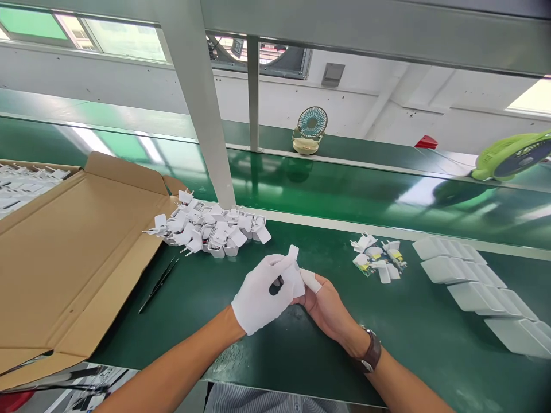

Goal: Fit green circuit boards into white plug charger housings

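Hands meet over the green bench mat [267,338], near its front edge. Left hand [260,298], in a white glove, has fingers curled and pinching a small white plastic housing [295,272]; the part sticks up just above the gloved fingertips. Right hand [329,310] is bare apart from a white cot on one finger, watch [370,355] on the wrist; its fingers press against the same housing from the right side, touching the gloved ones.

Left of the fingers, black tweezers [159,284] lie flat beside an open cardboard box flap [73,258]. Beyond the fingers to the left, a loose pile of white housings [213,229]. Beyond to the right, a small cluster of circuit boards with plug pins [379,258]. Further right, rows of white covers [469,287] lined up, well apart from the hands. Far back across the conveyor [344,189], a small desk fan [310,129].
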`<state>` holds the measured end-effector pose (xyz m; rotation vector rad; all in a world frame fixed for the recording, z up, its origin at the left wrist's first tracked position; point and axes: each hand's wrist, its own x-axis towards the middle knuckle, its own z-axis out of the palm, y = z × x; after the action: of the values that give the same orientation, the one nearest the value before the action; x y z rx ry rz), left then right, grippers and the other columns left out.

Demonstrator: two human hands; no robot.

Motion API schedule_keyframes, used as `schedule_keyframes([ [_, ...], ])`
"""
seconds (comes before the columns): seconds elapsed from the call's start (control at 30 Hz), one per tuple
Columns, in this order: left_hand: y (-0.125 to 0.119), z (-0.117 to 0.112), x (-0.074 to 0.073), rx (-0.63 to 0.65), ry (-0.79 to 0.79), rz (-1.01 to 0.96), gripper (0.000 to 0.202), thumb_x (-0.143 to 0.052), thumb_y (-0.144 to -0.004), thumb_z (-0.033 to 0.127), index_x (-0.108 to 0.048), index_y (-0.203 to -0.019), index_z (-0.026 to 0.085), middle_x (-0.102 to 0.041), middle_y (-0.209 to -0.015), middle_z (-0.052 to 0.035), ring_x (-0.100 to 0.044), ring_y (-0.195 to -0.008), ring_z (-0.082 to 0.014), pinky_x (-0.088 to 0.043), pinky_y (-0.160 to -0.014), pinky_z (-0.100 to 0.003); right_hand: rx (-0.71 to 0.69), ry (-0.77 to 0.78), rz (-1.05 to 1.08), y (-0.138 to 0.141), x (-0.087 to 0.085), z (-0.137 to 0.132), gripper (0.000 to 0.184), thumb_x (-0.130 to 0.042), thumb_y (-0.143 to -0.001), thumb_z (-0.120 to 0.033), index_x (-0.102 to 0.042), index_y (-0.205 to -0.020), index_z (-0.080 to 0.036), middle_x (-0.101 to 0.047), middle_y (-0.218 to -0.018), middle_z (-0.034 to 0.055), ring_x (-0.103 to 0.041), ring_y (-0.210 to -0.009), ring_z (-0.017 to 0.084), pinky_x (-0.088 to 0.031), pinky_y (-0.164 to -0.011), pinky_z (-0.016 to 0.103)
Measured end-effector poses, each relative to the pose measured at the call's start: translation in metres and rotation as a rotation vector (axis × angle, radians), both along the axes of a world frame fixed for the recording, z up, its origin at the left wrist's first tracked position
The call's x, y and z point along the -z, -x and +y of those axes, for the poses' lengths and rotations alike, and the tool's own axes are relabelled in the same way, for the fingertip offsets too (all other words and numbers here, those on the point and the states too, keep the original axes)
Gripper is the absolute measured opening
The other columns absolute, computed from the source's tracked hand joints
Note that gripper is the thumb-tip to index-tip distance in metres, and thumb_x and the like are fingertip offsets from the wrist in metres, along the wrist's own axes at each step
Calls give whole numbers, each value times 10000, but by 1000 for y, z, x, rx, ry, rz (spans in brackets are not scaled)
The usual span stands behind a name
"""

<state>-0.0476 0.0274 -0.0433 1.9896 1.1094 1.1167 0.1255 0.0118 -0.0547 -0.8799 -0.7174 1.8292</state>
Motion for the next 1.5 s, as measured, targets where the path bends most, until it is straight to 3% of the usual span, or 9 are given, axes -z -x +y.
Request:
schedule_keyframes([
  [0.17,0,-1,6,-76,26,-6,450,-565,-927,154,-628,-1338,326,-653,-1271,-19,-695,-973,-152,-601,-757,-252,4,44,-26,0,1,1,320,-717,-915,-477,-763,-942,-162,-719,-908,71,-648,-797,187,-594,-744,345],
  [0.3,2,-1,6,-137,13,-19,348,-522,-991,197,-681,-1268,336,-700,-1209,10,-711,-985,-130,-588,-833,-224,-48,74,-36,0,0,1,363,-710,-914,-496,-760,-928,-137,-708,-888,84,-665,-779,195,-600,-734,349],
  [0.9,4,0,9,-89,4,-42,326,-468,-1035,247,-657,-1293,312,-704,-1201,-9,-715,-1006,-138,-579,-908,-242,-85,83,-27,-2,-2,1,403,-674,-936,-512,-749,-903,-117,-696,-848,91,-664,-690,182,-598,-661,338],
  [1.1,4,1,8,-105,3,-11,315,-467,-1029,240,-668,-1264,302,-700,-1215,-17,-708,-1021,-144,-578,-913,-254,-58,58,-54,-1,-1,2,399,-696,-909,-533,-749,-927,-138,-702,-900,93,-665,-777,210,-594,-720,377],
  [1.2,4,4,4,-144,-77,48,287,-499,-1005,221,-681,-1219,284,-710,-1184,-28,-702,-1018,-158,-569,-913,-274,103,-85,-246,-8,-1,7,385,-736,-873,-521,-742,-1050,-178,-724,-997,91,-656,-825,231,-577,-737,399],
  [1.33,13,9,-6,-237,-174,169,242,-541,-977,218,-697,-1158,261,-722,-1105,-35,-698,-903,-156,-548,-788,-267,403,-407,-699,-29,-4,13,376,-819,-792,-437,-729,-1108,-252,-716,-1138,70,-650,-944,261,-534,-892,433],
  [1.4,21,10,-14,-273,-203,282,222,-542,-979,241,-705,-1130,254,-727,-1033,-28,-689,-848,-150,-520,-744,-261,410,-473,-863,-38,-4,15,382,-794,-807,-437,-716,-1138,-264,-712,-1142,74,-652,-959,270,-519,-913,441],
  [1.5,36,7,-27,-342,-234,506,214,-534,-988,304,-716,-1091,255,-716,-878,-13,-663,-747,-147,-473,-694,-265,296,-421,-1006,-46,-1,15,534,-746,-835,-473,-625,-1314,-271,-714,-1124,83,-665,-948,280,-515,-879,448],
])
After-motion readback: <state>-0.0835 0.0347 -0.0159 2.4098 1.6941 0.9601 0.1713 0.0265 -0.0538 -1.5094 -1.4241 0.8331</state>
